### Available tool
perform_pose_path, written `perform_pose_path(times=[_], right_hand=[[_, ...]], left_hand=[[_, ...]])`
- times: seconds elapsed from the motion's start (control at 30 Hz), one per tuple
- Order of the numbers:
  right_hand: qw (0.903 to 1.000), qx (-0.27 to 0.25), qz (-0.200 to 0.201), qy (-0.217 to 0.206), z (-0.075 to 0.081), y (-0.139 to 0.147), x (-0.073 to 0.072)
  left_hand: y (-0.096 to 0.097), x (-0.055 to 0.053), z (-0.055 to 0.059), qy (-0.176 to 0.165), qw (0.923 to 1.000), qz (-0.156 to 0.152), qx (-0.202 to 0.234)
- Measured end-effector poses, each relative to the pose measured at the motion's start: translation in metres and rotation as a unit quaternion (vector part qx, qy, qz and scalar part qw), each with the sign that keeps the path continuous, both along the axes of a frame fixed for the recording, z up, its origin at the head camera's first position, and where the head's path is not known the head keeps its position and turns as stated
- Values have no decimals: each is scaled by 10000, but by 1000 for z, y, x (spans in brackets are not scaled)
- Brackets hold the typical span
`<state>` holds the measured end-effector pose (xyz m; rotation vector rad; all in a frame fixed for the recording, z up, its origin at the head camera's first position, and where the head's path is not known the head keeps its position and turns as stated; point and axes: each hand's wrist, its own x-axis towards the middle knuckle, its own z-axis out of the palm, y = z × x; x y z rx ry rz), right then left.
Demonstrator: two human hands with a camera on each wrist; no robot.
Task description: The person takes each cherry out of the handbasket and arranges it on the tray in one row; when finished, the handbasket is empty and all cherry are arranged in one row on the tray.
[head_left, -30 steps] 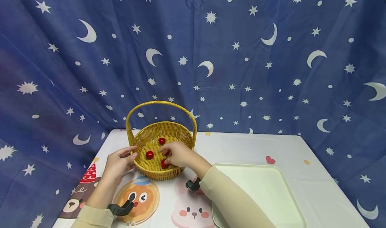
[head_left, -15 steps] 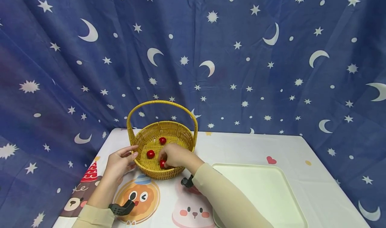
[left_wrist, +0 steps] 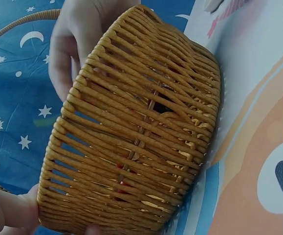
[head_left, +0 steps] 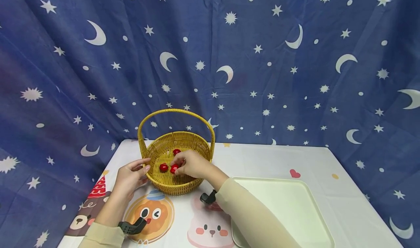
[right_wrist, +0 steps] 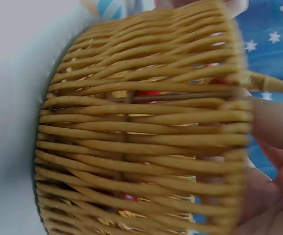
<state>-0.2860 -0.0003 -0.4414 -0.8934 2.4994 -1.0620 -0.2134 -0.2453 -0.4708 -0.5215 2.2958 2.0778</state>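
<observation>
A yellow woven basket (head_left: 170, 190) with a tall arched handle stands on the table. My left hand (head_left: 128, 178) grips its rim at the left side, thumb and fingers on the wicker. Reaching over the front right rim, my right hand (head_left: 194, 165) pinches a small glossy red round fruit (head_left: 174, 169) inside the basket. Just left of it lies another red fruit (head_left: 163, 167), and a third red fruit (head_left: 176, 151) sits farther back. Both wrist views show mostly the basket's outer weave (left_wrist: 126, 122), with bits of red behind the gaps.
A cream rectangular tray (head_left: 282, 204) lies to the right, partly under the right forearm. Cartoon figures decorate the white tablecloth (head_left: 256, 160). A blue curtain (head_left: 246, 124) with moons and stars hangs directly behind the table.
The right hand dipped toward the basket's front, took hold of the front red fruit, and has risen slightly, bringing it up and left beside the second one. The left hand stays on the rim.
</observation>
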Motion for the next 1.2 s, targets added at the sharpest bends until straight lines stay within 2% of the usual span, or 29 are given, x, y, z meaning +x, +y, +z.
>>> perform_pose_path(times=[0.13, 0.3, 0.5, 0.7, 0.8, 0.97, 1.2], right_hand=[[9989, -399, -228, -82, 11, 13, 10], [9942, -971, -414, -191, 17, 41, 25], [9923, -1082, -593, -87, 18, 78, 44], [9872, -1291, -856, -389, 3, 120, 59], [9857, -1209, -1105, -407, -8, 140, 63], [9784, -939, -1784, -459, -24, 168, 63], [9594, -609, -2688, -600, -40, 183, 65]], left_hand=[[-1, 0, 0, 22, 10000, -22, -56], [-2, -1, 0, 36, 9999, -81, -139], [-2, -1, -1, 24, 9998, -111, -181], [-1, 0, 0, 32, 9998, -112, -189], [-1, 2, 0, 41, 9997, -102, -221], [-1, 3, 1, 44, 9997, -93, -217], [1, 3, 2, 71, 9996, -87, -250]])
